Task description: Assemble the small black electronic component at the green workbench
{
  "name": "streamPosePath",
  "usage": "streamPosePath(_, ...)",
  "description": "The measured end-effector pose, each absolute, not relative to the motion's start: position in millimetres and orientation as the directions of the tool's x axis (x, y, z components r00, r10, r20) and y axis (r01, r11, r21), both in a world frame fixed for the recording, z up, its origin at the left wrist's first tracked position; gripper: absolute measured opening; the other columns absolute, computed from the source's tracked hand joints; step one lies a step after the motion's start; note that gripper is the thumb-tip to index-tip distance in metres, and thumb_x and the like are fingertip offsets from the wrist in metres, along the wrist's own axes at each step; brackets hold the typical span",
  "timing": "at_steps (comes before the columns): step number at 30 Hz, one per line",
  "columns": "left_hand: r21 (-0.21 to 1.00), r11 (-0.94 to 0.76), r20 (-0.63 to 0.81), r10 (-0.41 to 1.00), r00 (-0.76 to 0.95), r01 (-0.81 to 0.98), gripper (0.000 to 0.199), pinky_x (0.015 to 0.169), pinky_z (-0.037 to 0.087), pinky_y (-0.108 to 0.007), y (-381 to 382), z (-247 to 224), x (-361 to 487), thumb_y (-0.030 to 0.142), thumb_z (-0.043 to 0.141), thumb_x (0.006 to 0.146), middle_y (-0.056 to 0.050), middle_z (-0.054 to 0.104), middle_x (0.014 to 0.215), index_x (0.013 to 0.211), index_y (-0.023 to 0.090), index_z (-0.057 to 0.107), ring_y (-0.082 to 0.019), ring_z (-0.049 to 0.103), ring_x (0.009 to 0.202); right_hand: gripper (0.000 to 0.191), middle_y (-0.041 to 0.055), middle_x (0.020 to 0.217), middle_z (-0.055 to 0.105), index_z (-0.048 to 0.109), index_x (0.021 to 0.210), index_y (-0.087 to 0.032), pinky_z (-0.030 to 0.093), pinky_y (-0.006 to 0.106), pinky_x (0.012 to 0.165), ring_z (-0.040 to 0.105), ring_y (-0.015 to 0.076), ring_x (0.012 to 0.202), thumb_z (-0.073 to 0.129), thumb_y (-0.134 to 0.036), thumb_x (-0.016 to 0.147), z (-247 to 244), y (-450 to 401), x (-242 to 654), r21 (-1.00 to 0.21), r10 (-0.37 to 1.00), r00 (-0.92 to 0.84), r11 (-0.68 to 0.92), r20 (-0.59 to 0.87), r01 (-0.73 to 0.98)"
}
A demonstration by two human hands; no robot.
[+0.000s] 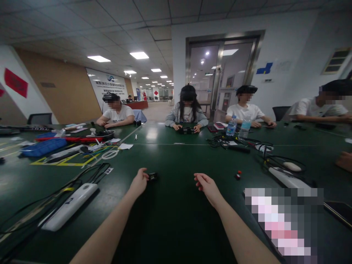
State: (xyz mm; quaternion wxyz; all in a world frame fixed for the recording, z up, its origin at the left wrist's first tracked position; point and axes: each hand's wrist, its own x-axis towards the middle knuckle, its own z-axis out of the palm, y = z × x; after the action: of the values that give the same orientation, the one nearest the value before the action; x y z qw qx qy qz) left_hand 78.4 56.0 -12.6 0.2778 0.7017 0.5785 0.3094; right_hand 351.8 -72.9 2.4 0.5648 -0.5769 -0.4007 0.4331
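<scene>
My left hand (139, 182) is at the left of centre over the dark green table (176, 161). Its fingertips touch or nearly touch the left end of a small black object (153, 176), and its grip is too small to make out. Right of centre, my right hand (206, 186) is held with its fingers curled loosely and a little apart, and nothing shows in it. A small red and black item (238, 175) lies farther right, apart from my right hand.
White power strips lie at left (72, 207) and right (288, 178) with black cables. Farther off are a blue tray (44, 147), two bottles (231, 126) and several seated people. A pixelated flat object (277, 223) is at the lower right.
</scene>
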Motion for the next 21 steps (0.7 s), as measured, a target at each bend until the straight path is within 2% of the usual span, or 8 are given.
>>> streamPosePath(2, 0.765, -0.247, 0.098, 0.958, 0.271, 0.595, 0.038, 0.071, 0.043, -0.025, 45, -14, 112, 0.011, 0.028, 0.076, -0.003, 0.054, 0.083, 0.112, 0.016, 0.035, -0.012, 0.056, 0.073, 0.023, 0.0039, 0.084, 0.059, 0.062, 0.090, -0.022, 0.042, 0.027, 0.056, 0.052, 0.0145, 0.067, 0.048, -0.034, 0.075, 3, -74, 353, -0.999, 0.953, 0.300, -0.043, -0.044, -0.011)
streamPosePath(5, 0.788, -0.316, 0.075, 0.901, 0.428, 0.528, 0.038, 0.072, 0.043, -0.024, 23, -10, 154, 0.013, 0.027, 0.077, -0.003, 0.054, 0.086, 0.115, 0.018, 0.034, -0.011, 0.055, 0.075, 0.024, 0.0037, 0.087, 0.059, 0.060, 0.094, -0.023, 0.044, 0.029, 0.059, 0.054, 0.0154, 0.070, 0.046, -0.026, 0.075, 2, -74, 355, -0.994, 0.955, 0.295, -0.033, -0.001, 0.104)
streamPosePath(9, 0.817, -0.348, 0.057, 0.843, 0.535, 0.460, 0.037, 0.075, 0.042, -0.025, -4, 0, 179, 0.015, 0.026, 0.080, -0.003, 0.053, 0.091, 0.116, 0.020, 0.035, -0.011, 0.054, 0.081, 0.035, 0.0019, 0.089, 0.059, 0.060, 0.095, -0.022, 0.044, 0.031, 0.070, 0.055, 0.0163, 0.079, 0.046, -0.010, 0.066, -2, -72, 357, -0.962, 0.959, 0.276, -0.009, 0.069, 0.272)
streamPosePath(11, 0.833, -0.359, 0.066, 0.819, 0.570, 0.421, 0.037, 0.077, 0.042, -0.026, -10, 2, 181, 0.013, 0.027, 0.080, -0.003, 0.052, 0.093, 0.114, 0.020, 0.036, -0.012, 0.053, 0.084, 0.040, 0.0016, 0.092, 0.059, 0.060, 0.096, -0.023, 0.043, 0.032, 0.074, 0.054, 0.0171, 0.085, 0.046, -0.007, 0.063, -2, -72, 355, -0.924, 0.962, 0.245, 0.019, 0.122, 0.383)
streamPosePath(15, 0.872, -0.369, 0.102, 0.780, 0.617, 0.322, 0.039, 0.081, 0.041, -0.027, -10, -3, 177, 0.008, 0.029, 0.077, -0.004, 0.051, 0.097, 0.112, 0.020, 0.038, -0.012, 0.052, 0.089, 0.037, 0.0030, 0.102, 0.057, 0.059, 0.099, -0.024, 0.039, 0.035, 0.084, 0.050, 0.0199, 0.097, 0.050, -0.012, 0.065, 3, -75, 347, -0.788, 0.961, 0.132, 0.115, 0.242, 0.605)
streamPosePath(21, 0.906, -0.339, 0.110, 0.767, 0.632, 0.254, 0.038, 0.084, 0.040, -0.029, -1, -11, 175, 0.011, 0.031, 0.078, -0.005, 0.051, 0.103, 0.113, 0.022, 0.039, -0.013, 0.051, 0.095, 0.036, 0.0024, 0.106, 0.055, 0.057, 0.102, -0.028, 0.037, 0.038, 0.087, 0.047, 0.0213, 0.103, 0.057, -0.021, 0.067, 5, -74, 336, -0.718, 0.974, 0.090, 0.089, 0.207, 0.690)
